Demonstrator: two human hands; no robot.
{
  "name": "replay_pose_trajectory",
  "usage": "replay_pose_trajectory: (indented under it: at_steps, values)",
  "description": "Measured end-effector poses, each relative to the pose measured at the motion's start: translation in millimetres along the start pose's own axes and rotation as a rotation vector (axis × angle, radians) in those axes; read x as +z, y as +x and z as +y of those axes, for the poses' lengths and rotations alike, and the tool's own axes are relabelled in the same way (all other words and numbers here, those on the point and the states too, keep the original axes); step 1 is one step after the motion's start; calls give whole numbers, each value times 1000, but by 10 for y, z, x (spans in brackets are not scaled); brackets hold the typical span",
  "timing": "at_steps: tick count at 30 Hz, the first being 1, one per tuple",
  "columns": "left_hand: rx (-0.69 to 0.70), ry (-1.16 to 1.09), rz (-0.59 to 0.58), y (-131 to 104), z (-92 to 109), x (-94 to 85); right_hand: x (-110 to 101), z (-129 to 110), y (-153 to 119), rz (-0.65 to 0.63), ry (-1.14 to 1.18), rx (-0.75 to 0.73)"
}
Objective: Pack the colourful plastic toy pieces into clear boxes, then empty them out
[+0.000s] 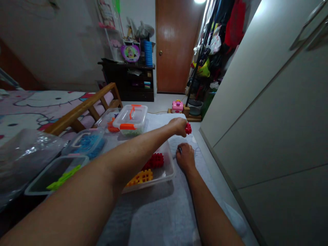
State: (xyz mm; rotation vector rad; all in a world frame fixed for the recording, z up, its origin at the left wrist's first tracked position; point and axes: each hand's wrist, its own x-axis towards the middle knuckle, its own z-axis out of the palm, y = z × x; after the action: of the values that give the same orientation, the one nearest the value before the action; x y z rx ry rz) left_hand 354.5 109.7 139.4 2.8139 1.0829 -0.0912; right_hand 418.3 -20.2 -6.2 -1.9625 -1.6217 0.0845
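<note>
While an open tub (166, 173) sits nearest, yellow blocks (142, 177) and red blocks (155, 160) inside, the right hand (186, 157) is over pale cloth (153, 212) just to its right, fingers curled round a small dark object (180, 149), too small to identify. Farther: left hand (178, 126), fingers pinching a single red block (188, 128) near the cloth's right edge. Left of it, a lidded box (134, 116). Farthest, a brown door (176, 44).

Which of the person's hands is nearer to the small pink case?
Left. The left hand, holding a red piece, is stretched out on the near side of the pink case; the right hand is farther back from it.
</note>
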Motion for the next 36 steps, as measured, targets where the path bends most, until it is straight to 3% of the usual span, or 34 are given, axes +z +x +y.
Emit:
replay_pose_trajectory:
  at_steps: [4,7,10,13,18,21,30,36]
  values:
    - [98,-32,168,-467,-86,-376,-5,8,8,-24,-12,2]
    - [129,-40,172,-1024,-150,-536,-5,15,12,-30,-39,-4]
    - [119,-63,90,-1549,-194,-514,-2,13,16,-35,-70,-8]
    - [51,-89,-25,-1850,-228,-317,-3,9,20,-32,-83,-17]
    - [-16,-83,-152,-1899,-206,100,-13,18,25,-24,-91,-24]
    - [-33,-73,-222,-1842,-139,221,-13,32,29,-28,-90,-30]
    - [11,-48,-361,-1735,-92,346,0,55,46,-28,-75,-22]
    - [51,-37,-479,-1702,-91,207,-1,48,45,-22,-73,-23]
